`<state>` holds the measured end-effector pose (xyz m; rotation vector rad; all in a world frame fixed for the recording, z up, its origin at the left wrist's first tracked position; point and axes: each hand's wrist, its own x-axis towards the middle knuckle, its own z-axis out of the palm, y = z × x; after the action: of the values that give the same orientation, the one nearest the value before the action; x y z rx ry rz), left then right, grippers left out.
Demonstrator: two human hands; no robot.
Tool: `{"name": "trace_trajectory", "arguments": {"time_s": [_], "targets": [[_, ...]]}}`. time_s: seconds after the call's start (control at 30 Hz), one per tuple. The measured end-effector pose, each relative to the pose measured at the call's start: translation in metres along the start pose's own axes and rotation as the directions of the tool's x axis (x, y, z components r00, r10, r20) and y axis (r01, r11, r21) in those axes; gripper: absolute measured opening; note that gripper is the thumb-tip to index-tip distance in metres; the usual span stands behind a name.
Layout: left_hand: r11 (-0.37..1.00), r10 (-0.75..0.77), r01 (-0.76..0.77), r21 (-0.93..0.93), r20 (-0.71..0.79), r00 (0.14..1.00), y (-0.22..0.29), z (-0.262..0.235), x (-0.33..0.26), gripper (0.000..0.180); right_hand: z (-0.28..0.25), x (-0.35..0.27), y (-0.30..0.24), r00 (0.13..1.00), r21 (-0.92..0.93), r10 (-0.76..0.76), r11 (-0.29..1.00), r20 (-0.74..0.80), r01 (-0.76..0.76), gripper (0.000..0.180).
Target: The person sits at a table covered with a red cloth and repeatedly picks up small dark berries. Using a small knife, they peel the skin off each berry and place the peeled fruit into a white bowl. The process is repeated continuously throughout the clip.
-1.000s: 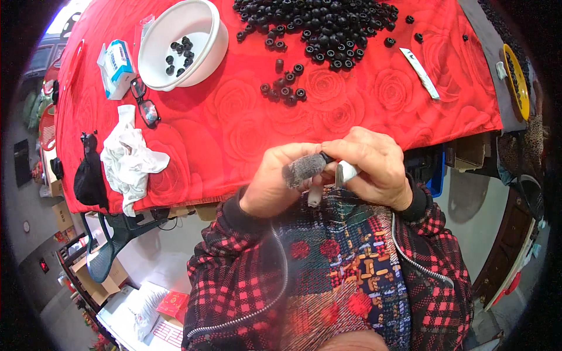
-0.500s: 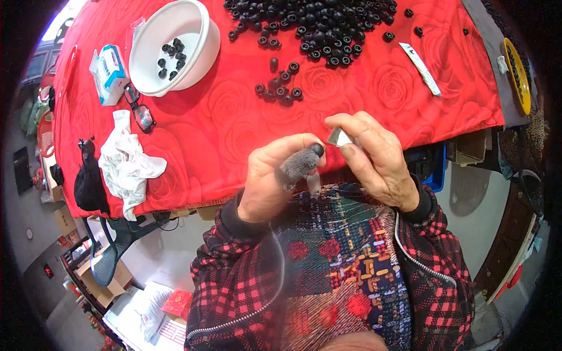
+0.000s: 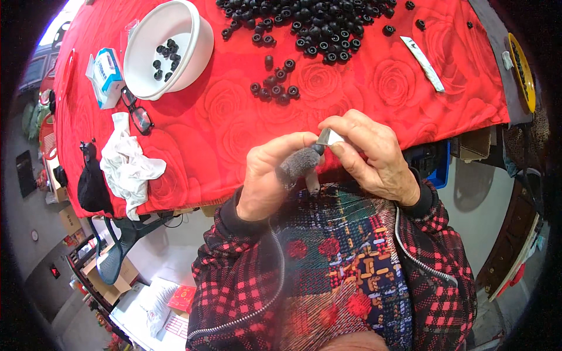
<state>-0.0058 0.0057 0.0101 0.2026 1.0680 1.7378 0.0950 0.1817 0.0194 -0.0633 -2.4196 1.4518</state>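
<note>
My left hand (image 3: 261,178) is closed around a small round black part (image 3: 318,149), in front of my chest at the table's near edge. A fuzzy dark grey cover (image 3: 299,165) sits over what looks like its thumb, and a paler wrap (image 3: 313,183) shows just below. Pinched between the thumb and fingers of my right hand (image 3: 377,158) is a small flat silver blade (image 3: 331,138). Its edge meets the top of the black part, or lies right over it. Farther off on the red cloth lies a small group of similar black parts (image 3: 280,89).
A large heap of black parts (image 3: 319,26) covers the far middle. At left stand a white bowl (image 3: 202,55) with several parts and a blue-white box (image 3: 107,76), near glasses (image 3: 140,119) and a white cloth (image 3: 126,167). A narrow white packet (image 3: 422,64) lies at right.
My right hand has moved a little left, bringing the blade from beside the black part onto or over its top. The left hand stays almost in place.
</note>
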Motion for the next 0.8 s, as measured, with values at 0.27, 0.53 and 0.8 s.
{"name": "trace_trajectory", "arguments": {"time_s": [0.27, 0.53, 0.8], "targets": [[1.000, -0.007, 0.007, 0.024, -0.010, 1.000, 0.0000, 0.0008, 0.0003, 0.025, -0.0020, -0.0003, 0.0044, 1.000, 0.004, -0.002, 1.000, 0.010, 0.002, 0.024], [0.998, -0.028, 0.030, 0.051, -0.044, 0.999, 0.0024, 0.0046, 0.0016, 0.024, -0.0016, -0.0013, 0.0086, 1.000, 0.038, -0.001, 0.999, -0.001, 0.001, 0.024], [0.998, -0.023, 0.025, 0.054, -0.042, 0.999, 0.0005, 0.0043, 0.0030, 0.024, -0.0028, -0.0012, 0.0086, 1.000, 0.048, 0.026, 0.998, 0.013, -0.027, 0.024]]}}
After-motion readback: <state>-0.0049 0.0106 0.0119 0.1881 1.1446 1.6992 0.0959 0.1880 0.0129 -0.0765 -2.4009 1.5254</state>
